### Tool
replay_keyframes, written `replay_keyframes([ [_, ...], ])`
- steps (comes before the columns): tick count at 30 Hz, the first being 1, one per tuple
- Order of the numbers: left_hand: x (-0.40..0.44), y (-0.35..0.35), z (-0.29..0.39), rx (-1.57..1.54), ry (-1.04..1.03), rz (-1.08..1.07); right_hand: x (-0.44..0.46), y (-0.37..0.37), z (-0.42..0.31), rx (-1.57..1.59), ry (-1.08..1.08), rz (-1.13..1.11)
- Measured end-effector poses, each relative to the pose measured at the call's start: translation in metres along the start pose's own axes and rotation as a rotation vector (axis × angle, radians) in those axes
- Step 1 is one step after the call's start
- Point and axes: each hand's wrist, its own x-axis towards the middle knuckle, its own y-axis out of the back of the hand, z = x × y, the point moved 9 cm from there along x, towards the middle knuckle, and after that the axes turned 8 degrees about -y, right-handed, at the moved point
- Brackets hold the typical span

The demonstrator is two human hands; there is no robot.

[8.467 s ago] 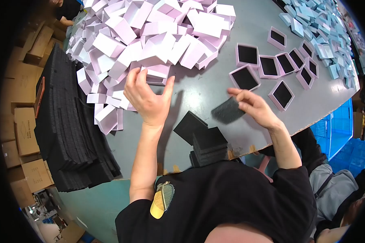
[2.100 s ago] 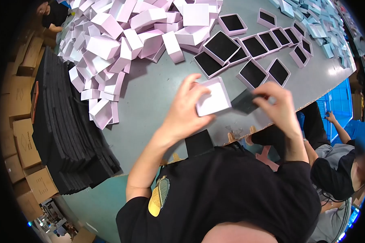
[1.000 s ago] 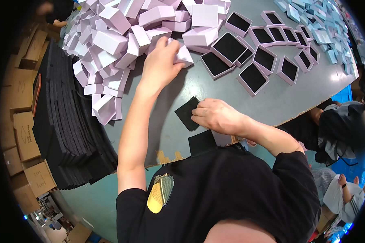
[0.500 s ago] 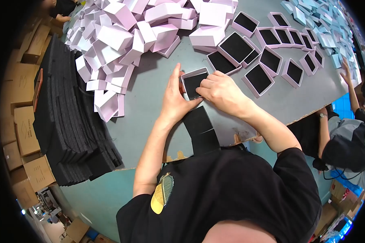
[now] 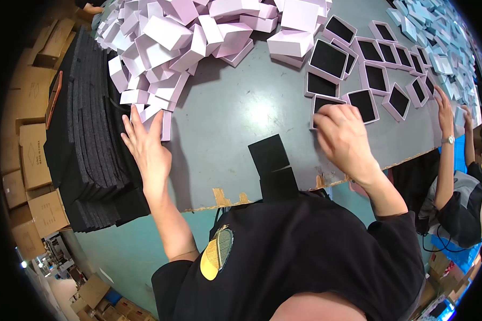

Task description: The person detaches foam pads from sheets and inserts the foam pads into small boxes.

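Note:
My right hand (image 5: 344,140) has its fingers curled over the near edge of a pink box (image 5: 311,121) lined with a black foam pad (image 5: 323,101). That box sits beside other lined boxes, such as the pink one (image 5: 378,111) to its right. My left hand (image 5: 151,155) is spread at the near end of the pile of unlined pink boxes (image 5: 168,35), its fingertips at a box (image 5: 166,127); whether they touch it I cannot tell. Between my hands, two black foam pads (image 5: 268,154) lie overlapping close to the table's front edge.
Stacked black foam sheets (image 5: 93,128) stand at the left, with cardboard cartons (image 5: 35,152) beyond. Light-blue boxes (image 5: 439,43) are heaped at the far right, where a co-worker's hand (image 5: 445,115) reaches in. The grey table (image 5: 227,104) has a chipped front edge.
The lined box has gone from the middle to the group on the right with my right hand. My left hand has let go of it and moved left to the pile.

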Motion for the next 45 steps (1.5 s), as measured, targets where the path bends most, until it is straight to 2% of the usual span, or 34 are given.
replay_keyframes([
  [1, -0.002, -0.003, -0.006, -0.015, 0.016, -0.031, 0.002, 0.005, -0.008, 0.129, 0.052, 0.064],
  [3, -0.001, -0.004, -0.01, -0.052, 0.027, -0.027, -0.003, -0.017, -0.038, 0.395, 0.239, -0.146],
  [5, 0.002, -0.004, -0.014, -0.063, 0.033, 0.013, -0.011, -0.05, -0.061, 0.321, 0.34, -0.341],
  [8, 0.0, -0.007, -0.027, 0.002, 0.047, 0.062, -0.002, -0.065, -0.052, 0.207, 0.23, -0.248],
  [11, -0.007, -0.002, -0.034, -0.052, 0.204, 0.048, 0.018, -0.053, -0.041, 0.181, 0.156, -0.059],
  [12, -0.009, 0.007, -0.033, -0.038, 0.24, 0.102, 0.019, -0.058, -0.041, 0.079, 0.184, -0.045],
  [15, -0.013, 0.036, -0.018, -0.133, 0.237, 0.196, 0.02, -0.067, -0.028, 0.109, 0.163, -0.055],
  [16, -0.011, 0.04, -0.011, -0.284, 0.283, 0.128, 0.023, -0.053, -0.018, 0.244, 0.085, 0.075],
  [17, -0.013, 0.031, 0.0, -0.56, 0.287, 0.04, 0.025, -0.037, -0.007, 0.379, 0.01, 0.204],
  [18, -0.012, 0.021, 0.022, -0.722, 0.302, -0.143, 0.031, -0.025, 0.006, 0.526, -0.124, 0.222],
  [19, -0.01, 0.004, 0.047, -0.894, 0.213, -0.224, 0.034, -0.011, 0.009, 0.617, -0.143, 0.283],
  [20, -0.003, -0.005, 0.073, -0.968, -0.001, -0.119, 0.036, -0.001, 0.002, 0.633, -0.058, 0.302],
  [21, 0.002, -0.018, 0.096, -0.963, -0.125, -0.105, 0.037, 0.005, -0.006, 0.645, 0.024, 0.324],
  [22, 0.004, -0.032, 0.114, -0.976, -0.174, -0.181, 0.036, 0.002, -0.017, 0.623, 0.103, 0.292],
  [23, 0.002, -0.046, 0.128, -1.066, -0.147, -0.232, 0.033, -0.004, -0.027, 0.596, 0.181, 0.259],
  [25, 0.0, -0.059, 0.145, -1.205, -0.133, -0.117, 0.028, -0.022, -0.044, 0.381, 0.297, 0.13],
  [27, 0.001, -0.063, 0.154, -1.274, -0.134, -0.169, 0.023, -0.048, -0.041, 0.207, 0.29, -0.083],
  [28, 0.001, -0.064, 0.157, -1.307, -0.133, -0.196, 0.022, -0.053, -0.038, 0.15, 0.274, -0.121],
  [31, 0.009, -0.06, 0.171, -1.242, -0.2, -0.206, 0.022, -0.058, -0.032, -0.031, 0.216, -0.195],
  [32, 0.01, -0.066, 0.176, -1.324, -0.161, -0.236, 0.023, -0.057, -0.031, -0.102, 0.192, -0.194],
  [35, 0.011, -0.044, 0.167, -1.076, -0.314, -0.073, 0.027, -0.047, -0.009, -0.215, 0.066, -0.165],
  [36, 0.01, -0.03, 0.147, -0.994, -0.338, 0.077, 0.026, -0.034, -0.005, -0.227, 0.057, -0.1],
  [37, 0.009, -0.016, 0.122, -0.75, -0.289, 0.182, 0.025, -0.021, -0.004, -0.238, 0.046, -0.038],
  [38, 0.004, -0.016, 0.091, -0.6, -0.2, 0.244, 0.023, -0.007, -0.007, -0.091, 0.034, 0.037],
  [40, -0.011, -0.015, 0.034, -0.282, 0.084, 0.275, 0.009, -0.009, -0.03, 0.341, 0.082, -0.244],
  [41, -0.016, -0.017, 0.019, -0.139, 0.149, 0.255, -0.002, -0.011, -0.044, 0.559, 0.103, -0.385],
  [43, -0.025, -0.037, -0.002, -0.135, 0.205, 0.148, -0.026, -0.036, -0.073, 0.641, 0.237, -0.643],
  [45, -0.033, -0.058, -0.016, -0.268, 0.311, 0.033, -0.032, -0.048, -0.075, 0.675, 0.233, -0.592],
])
